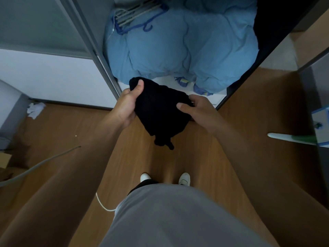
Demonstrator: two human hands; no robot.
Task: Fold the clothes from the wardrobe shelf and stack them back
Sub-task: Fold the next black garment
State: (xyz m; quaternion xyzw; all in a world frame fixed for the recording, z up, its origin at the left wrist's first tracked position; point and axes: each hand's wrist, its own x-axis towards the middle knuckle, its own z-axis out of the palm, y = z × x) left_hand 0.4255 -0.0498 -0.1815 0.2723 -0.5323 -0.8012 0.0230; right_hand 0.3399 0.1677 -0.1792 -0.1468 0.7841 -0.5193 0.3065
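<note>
Both hands hold the black garment in mid-air above the wooden floor, short of the wardrobe shelf. Left hand grips one edge, thumb on top; right hand pinches the other. Risk: the loose lower tail unrolls if either grip slackens. Beyond, a blue duvet carrying hangers fills the shelf and may obstruct stacking.

shelf: blue duvet (hangers atop) | floor: crumpled paper
</note>
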